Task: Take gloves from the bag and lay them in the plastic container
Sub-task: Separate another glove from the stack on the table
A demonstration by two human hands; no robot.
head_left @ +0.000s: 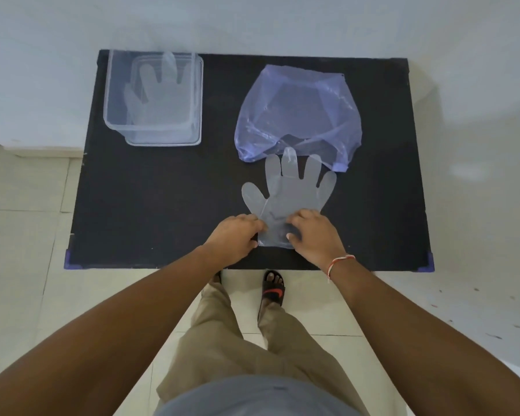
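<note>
Glove [288, 190] cuff corners are covered by both hands: left hand [234, 235], right hand [312, 232]. Its middle fingertip goes under the bag [297, 112] mouth. Bag film is translucent, contents can't be told. Container [153, 97] walls blur the glove inside [158, 91]; count unclear. Left foot hidden behind the leg. Both arms and torso cut off by the near edge.

Head cam: looks steeply down from above, faces fwd over table [162, 190], wide-angle.
</note>
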